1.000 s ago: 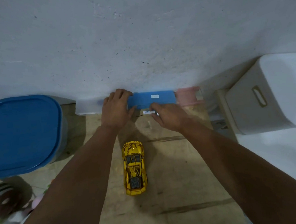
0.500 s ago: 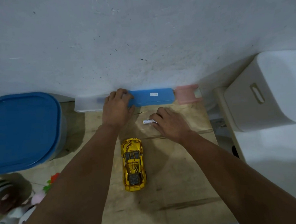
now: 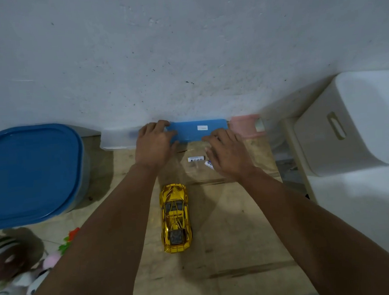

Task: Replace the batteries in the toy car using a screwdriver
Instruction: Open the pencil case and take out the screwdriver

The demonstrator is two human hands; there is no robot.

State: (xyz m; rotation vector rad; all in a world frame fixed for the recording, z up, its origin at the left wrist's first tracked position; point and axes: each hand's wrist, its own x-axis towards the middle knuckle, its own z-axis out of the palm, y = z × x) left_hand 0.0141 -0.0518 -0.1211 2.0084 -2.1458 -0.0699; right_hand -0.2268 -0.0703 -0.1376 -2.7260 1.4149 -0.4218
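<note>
The yellow toy car (image 3: 176, 218) sits upright on the wooden desk (image 3: 229, 247), between the person's two forearms, nose toward the wall (image 3: 182, 45). Just beyond it, two white batteries lie on the desk: one battery (image 3: 196, 158) in the open, a second battery (image 3: 208, 163) partly hidden under the right hand (image 3: 228, 155). That hand's fingertips reach the near edge of a blue case (image 3: 197, 130) against the wall; whether its grip is clenched on anything I cannot tell. The left hand (image 3: 154, 145) grasps the case's left end, fingers curled over it. A blue-lidded tub (image 3: 28, 171) stands at far left, a white bin (image 3: 347, 124) at right.
</note>
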